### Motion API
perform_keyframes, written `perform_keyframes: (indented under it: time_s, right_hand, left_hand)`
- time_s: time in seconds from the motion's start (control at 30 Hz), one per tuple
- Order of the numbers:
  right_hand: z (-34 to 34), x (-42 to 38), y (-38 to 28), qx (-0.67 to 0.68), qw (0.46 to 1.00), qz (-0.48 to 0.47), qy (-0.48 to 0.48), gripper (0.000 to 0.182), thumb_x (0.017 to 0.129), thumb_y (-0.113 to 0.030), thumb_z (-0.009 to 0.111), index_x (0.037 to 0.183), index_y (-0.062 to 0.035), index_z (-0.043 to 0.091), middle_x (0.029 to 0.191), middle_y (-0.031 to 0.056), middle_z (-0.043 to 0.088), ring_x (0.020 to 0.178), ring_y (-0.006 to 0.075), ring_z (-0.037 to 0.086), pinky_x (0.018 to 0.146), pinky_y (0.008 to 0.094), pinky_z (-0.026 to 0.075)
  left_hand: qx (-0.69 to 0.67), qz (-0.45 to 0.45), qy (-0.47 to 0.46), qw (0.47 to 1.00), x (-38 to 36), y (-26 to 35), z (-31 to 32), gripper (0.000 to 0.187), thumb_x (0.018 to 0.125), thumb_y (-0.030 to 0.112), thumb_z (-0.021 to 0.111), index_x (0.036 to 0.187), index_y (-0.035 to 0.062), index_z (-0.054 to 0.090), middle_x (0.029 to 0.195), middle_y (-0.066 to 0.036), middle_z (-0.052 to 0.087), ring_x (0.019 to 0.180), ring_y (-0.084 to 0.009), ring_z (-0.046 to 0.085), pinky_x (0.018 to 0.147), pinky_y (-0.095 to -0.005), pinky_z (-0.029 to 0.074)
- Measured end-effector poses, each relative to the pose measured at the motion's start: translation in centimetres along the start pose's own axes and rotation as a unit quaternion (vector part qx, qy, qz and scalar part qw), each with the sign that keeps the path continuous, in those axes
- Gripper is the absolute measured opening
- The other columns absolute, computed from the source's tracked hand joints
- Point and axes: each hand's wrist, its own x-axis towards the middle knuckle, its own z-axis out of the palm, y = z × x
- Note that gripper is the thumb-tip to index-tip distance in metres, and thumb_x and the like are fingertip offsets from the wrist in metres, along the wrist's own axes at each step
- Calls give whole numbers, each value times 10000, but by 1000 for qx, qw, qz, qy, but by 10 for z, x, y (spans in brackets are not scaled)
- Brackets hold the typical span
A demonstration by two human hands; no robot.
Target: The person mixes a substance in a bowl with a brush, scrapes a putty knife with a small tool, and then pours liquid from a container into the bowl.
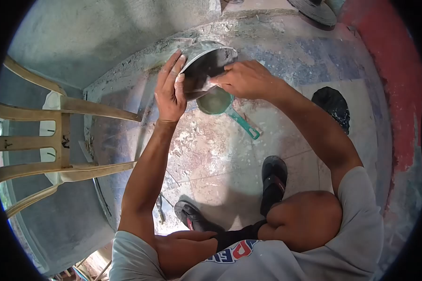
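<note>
My left hand [170, 89] grips a grey bowl-like container [206, 47] by its side, fingers on the outer wall and thumb near the rim. The container is tilted with its dark mouth towards the right. At that mouth, the fingers of my right hand [248, 79] are curled closed; a whitish patch shows at their tips, but what they hold, if anything, I cannot make out. Below the container, a green dipper [241, 122] stands on the floor with cloudy liquid in its cup, its handle pointing down and right. Whitish residue marks my left fingers.
A wooden-coloured chair [63, 136] lies or stands at the left by the grey wall. A black bag-like item [332, 105] is on the floor at right, near the red wall [384, 51]. A small tool [160, 208] lies left of my feet. Residue speckles the floor [201, 154].
</note>
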Motion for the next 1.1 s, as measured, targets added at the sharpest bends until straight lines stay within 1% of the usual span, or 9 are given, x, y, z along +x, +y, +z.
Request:
perform_keyframes:
  time_s: [0.03,0.17,0.27,0.4,0.5,0.63,0.9,0.97,1.1]
  right_hand:
    - [-1,1,-1,-16,996,28,-78,300,937,-242,579,1172,-286,759,1085,150,739,972,369,718,834,503,568]
    - [-18,-8,0,6,986,41,-162,307,922,-172,529,1111,-224,765,951,164,742,911,389,716,809,523,558]
    - [-39,-13,2,30,980,112,-161,308,947,-186,514,1130,-228,757,938,175,735,893,403,711,808,531,553]
    - [1,-19,19,21,990,141,-16,332,1023,-273,477,1233,-259,733,935,164,736,868,393,712,766,508,570]
    - [18,-26,20,159,967,171,-101,316,1023,-287,535,1249,-203,738,1053,142,751,930,383,713,837,496,564]
    - [17,-36,19,190,966,120,-125,295,993,-252,582,1225,-186,751,1113,154,744,973,387,709,870,474,560]
    - [21,-27,10,179,970,121,-109,327,1002,-334,519,1206,-242,756,1096,133,744,1043,375,691,895,520,556]
    - [23,-32,7,151,980,91,-97,310,998,-310,565,1237,-235,747,1028,141,752,933,385,707,853,494,560]
    - [6,-33,5,87,979,97,-157,292,975,-296,573,1178,-248,777,1027,100,755,932,373,718,814,498,579]
  left_hand:
    - [17,12,-4,1000,-3,-3,0,382,1079,164,434,1355,15,651,1414,-211,622,1309,-385,597,1111,-419,440]
    - [22,-9,-9,1000,-13,-9,1,373,1074,148,441,1356,25,653,1420,-204,620,1309,-380,598,1110,-417,443]
    - [22,-13,-2,1000,-16,-12,3,371,1072,139,443,1359,29,651,1427,-204,615,1312,-382,596,1108,-416,446]
    - [17,4,-15,1000,-15,-9,9,369,1067,120,449,1367,36,647,1442,-192,608,1318,-378,593,1109,-413,447]
    - [12,-1,-17,1000,-12,-9,10,370,1066,117,451,1369,41,648,1451,-189,603,1320,-371,593,1110,-413,446]
    - [5,-3,-11,1000,-16,-9,11,350,1032,126,534,1348,61,669,1443,-167,610,1269,-378,605,1085,-428,458]
    - [3,-3,-22,1000,-17,-9,17,359,1040,134,530,1371,70,653,1467,-160,593,1272,-376,607,1082,-429,461]
    - [0,-33,-22,999,-15,-10,11,363,1046,142,523,1380,72,646,1469,-167,588,1301,-379,594,1099,-429,453]
    - [27,-69,71,995,-12,-29,-4,365,1086,162,460,1384,45,636,1442,-200,603,1329,-378,583,1122,-419,435]
